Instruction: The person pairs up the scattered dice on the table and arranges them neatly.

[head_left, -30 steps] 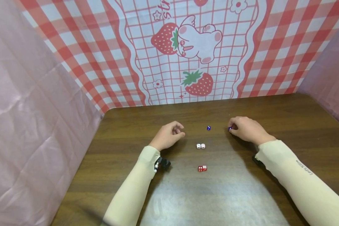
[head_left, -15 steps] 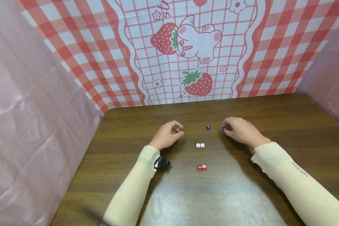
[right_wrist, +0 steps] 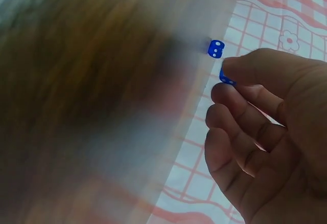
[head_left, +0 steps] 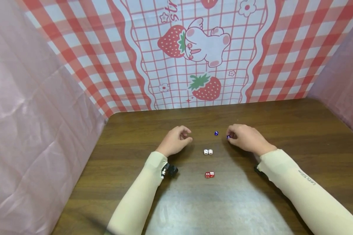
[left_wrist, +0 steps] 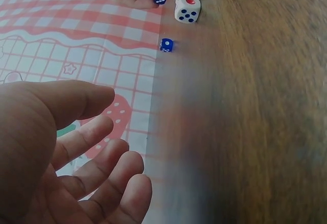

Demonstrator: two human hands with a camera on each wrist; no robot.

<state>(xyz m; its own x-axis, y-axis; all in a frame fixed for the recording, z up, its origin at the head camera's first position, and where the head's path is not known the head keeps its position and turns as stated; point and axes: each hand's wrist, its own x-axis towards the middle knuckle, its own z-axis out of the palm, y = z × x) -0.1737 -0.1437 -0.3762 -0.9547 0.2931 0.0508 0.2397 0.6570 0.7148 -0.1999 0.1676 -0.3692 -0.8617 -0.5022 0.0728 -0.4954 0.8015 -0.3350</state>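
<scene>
- Your left hand (head_left: 174, 141) sits far left of the dice, its fingers loosely bent and apart, holding nothing; it seems parked there to leave room around them.
- The two white dice (head_left: 206, 152) sit side by side near the middle of the table (head_left: 194, 205), likely paired by colour.
- The two red dice (head_left: 208, 175) lie nearer you, close together, one slightly skewed; they look like another colour pair, in rough line with the white.
- One blue die (head_left: 216, 133) rests alone beyond the white dice, just left of your right hand (head_left: 248, 139).
- That hand's thumb and fingers pinch the second blue die (head_left: 228, 137), near its match; a fingertip hold probably suits so small a cube.
- Your grip covers most of that held die, and you cannot tell whether it touches the table.
- The right wrist view blurs the tabletop, and the right wrist camera (head_left: 259, 171) is mostly hidden beneath the sleeve.
</scene>
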